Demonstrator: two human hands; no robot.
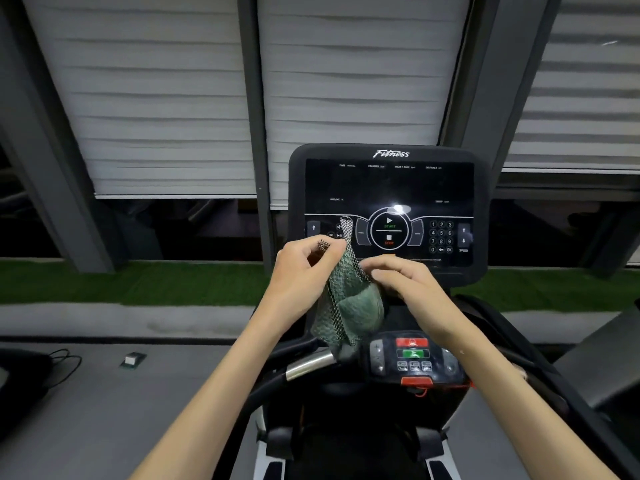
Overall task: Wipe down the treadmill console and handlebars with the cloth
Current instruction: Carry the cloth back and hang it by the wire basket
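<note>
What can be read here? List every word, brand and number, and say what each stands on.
"Fitness": top bezel of the console.
"START": green, upper half of the round dial.
"STOP": red, lower half of that dial.
"1 2 3 4 5 6 7 8 9 0 OK": keypad right of the dial.
Too small to read: the small labels across the screen top, markings on the lower button pad.

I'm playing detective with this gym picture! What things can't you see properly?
Head view only:
- Lower-left console buttons: covered by the cloth and the left hand.
- Tiny console labels: too small and blurred to read.
- The right hand thumb: hidden under its fingers, so its grip on the cloth is unclear.
- The small box at lower left: too blurred to identify.
</note>
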